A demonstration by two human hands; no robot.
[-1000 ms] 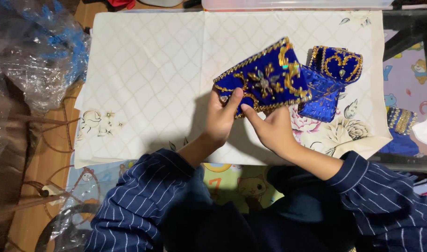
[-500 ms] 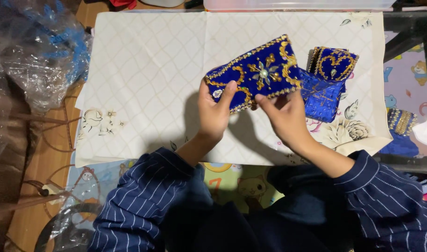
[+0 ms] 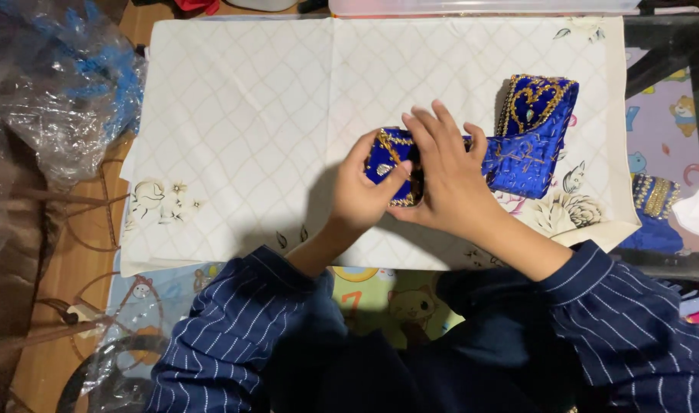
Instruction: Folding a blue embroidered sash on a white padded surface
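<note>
Fingers on both hands are wrapped around a small blue pouch [image 3: 393, 164] with gold trim, right in the middle of the worktop. Left hand [image 3: 365, 195] pinches the near-left corner with the thumb on top, while the right hand [image 3: 449, 180] lies flat over most of it, fingers spread and pressing down, so a good part of the pouch is hidden. Looks to me like it's being held flat against the cream quilted cloth [image 3: 250, 122] so it stays put while both hands work on it.

Just to the right, touching the right hand's fingertips, there's a stack of more blue embroidered pieces [image 3: 534, 130], the top one with a gold heart shape on it. Further right, off the cloth's edge, another gold-banded blue piece [image 3: 655, 203] sits beside something white [image 3: 697, 214], can't tell what.

Off to the left there's a heap of crinkled clear plastic bags [image 3: 59, 99], well apart from the hands. A clear plastic box edge [image 3: 479, 6] runs along the far side. Nothing's really crowding the pouch except that stack on the right.
</note>
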